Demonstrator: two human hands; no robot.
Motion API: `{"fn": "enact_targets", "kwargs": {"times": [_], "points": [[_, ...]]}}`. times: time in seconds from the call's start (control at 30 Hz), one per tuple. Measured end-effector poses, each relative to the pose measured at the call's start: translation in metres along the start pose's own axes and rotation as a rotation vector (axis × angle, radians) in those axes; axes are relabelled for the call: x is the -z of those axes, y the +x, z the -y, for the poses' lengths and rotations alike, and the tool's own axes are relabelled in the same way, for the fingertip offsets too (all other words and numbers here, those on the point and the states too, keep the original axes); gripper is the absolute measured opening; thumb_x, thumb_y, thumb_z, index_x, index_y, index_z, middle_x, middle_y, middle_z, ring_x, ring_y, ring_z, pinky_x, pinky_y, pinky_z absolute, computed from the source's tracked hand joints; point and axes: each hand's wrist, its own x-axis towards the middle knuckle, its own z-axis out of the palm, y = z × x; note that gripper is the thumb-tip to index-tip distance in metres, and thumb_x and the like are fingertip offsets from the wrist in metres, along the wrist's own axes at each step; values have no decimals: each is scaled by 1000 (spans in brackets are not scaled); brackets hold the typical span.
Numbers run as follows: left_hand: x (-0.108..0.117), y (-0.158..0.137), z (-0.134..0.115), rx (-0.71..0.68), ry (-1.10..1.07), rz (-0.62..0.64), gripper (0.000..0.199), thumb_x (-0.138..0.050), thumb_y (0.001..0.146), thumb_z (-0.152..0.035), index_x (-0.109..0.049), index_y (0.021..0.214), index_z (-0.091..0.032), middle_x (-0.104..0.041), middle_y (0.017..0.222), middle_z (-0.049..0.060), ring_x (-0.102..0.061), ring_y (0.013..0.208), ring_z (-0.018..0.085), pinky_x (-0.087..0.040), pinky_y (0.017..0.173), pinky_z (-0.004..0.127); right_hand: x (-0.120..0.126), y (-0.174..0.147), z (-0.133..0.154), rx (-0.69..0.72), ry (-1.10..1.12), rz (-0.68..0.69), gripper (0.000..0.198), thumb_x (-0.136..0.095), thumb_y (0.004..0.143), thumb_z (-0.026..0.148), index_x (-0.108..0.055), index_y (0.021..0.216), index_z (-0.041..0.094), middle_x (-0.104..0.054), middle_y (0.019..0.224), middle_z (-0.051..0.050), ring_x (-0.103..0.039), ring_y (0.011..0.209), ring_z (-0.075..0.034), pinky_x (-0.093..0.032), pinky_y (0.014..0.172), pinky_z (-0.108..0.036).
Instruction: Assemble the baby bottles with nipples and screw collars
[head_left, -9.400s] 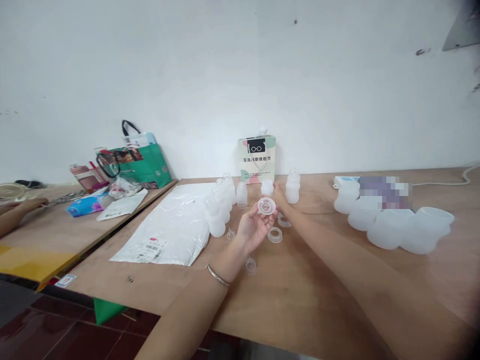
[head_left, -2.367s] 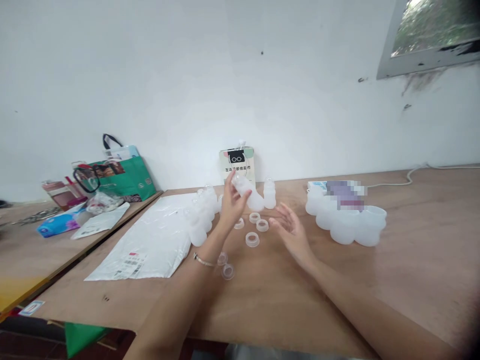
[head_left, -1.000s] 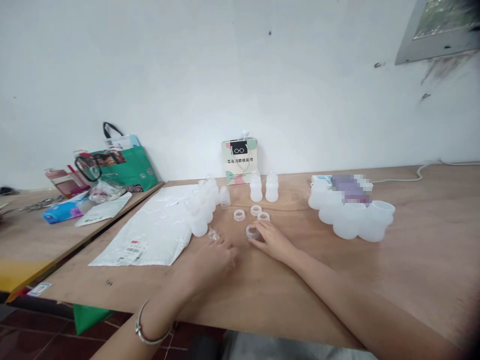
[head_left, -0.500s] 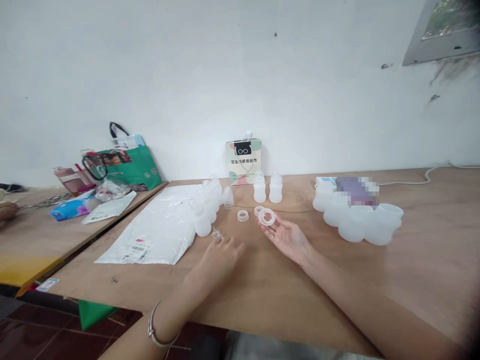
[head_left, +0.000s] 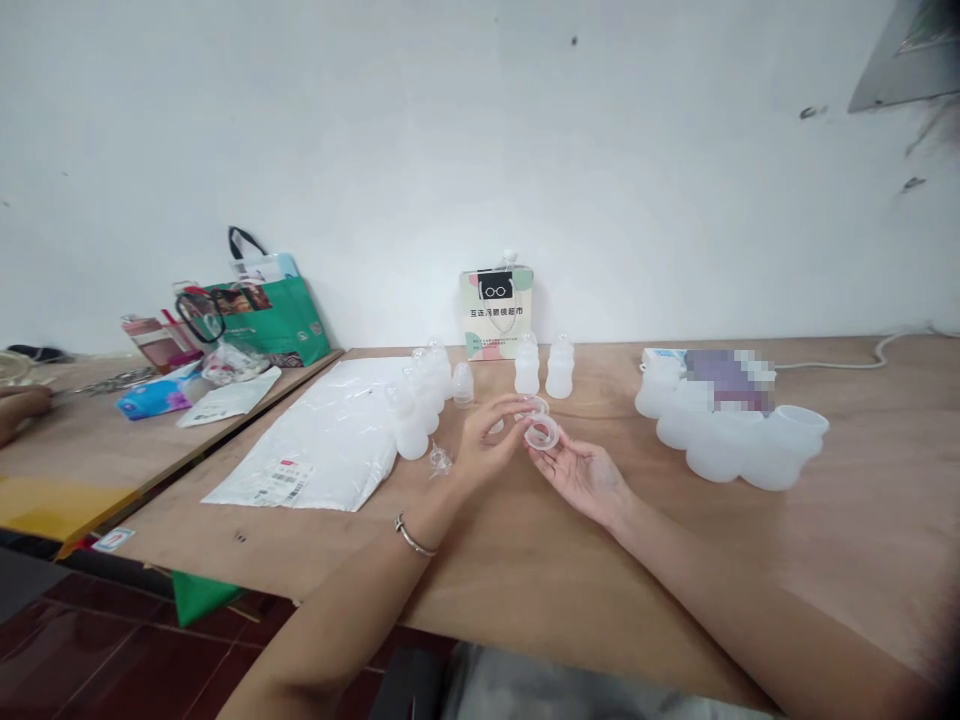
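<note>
Over the middle of the wooden table (head_left: pixel 600 610), between both hands: one clear ring (head_left: pixel 544 446), raised and tilted toward the camera. Right hand (head_left: pixel 589 483): palm up, fingers holding the ring from below, right side. Left hand (head_left: pixel 489 437): thumb and forefinger drawn narrow at the ring's left rim; cannot tell whether they pinch it or some small clear part. Just beyond, a second ring (head_left: pixel 538 405); a third (head_left: pixel 496 427), mostly hidden by the left hand. To the left, small clear pieces (head_left: pixel 440 460) near a row of dome-topped bottles (head_left: pixel 412 437). Far side: two upright bottles (head_left: pixel 560 372) before a paper bag (head_left: pixel 480 342). Right, well apart: uncapped bottles (head_left: pixel 772 465). Risks, as judged: light fingertip hold on a smooth rim could let the ring slip and roll; careless left wrist could scatter the small pieces
</note>
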Motion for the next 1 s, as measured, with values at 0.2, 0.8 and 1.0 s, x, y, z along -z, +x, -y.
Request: {"fn": "enact_targets", "kwargs": {"times": [0.2,0.8,1.0], "points": [[2,-9,5,-102,221,181,20,-55,82,-22,-65,100,-23,-67,108,6,-61,104,17,-34,102,44,-2,-1,2,11,35,29,27,-36,86,9,-57,101,18,-70,87,-5,-67,81,-12,-55,79,-26],[-2,-14,14,-260,566,223,25,-58,79,-34,-58,101,-21,-65,108,7,-58,102,17,-39,90,36,8,2,2,38,-154,68,21,-48,79,7,-63,90,16,-71,88,-4,-67,88,-13,-54,76,-18],[-2,-14,9,-231,513,206,29,-59,78,-35,-54,103,-21,-64,106,7,-58,100,18,-39,89,36,11,6,0,73,-229,36,24,-60,68,3,-65,89,15,-73,86,-2,-68,83,-10,-53,73,-14]]}}
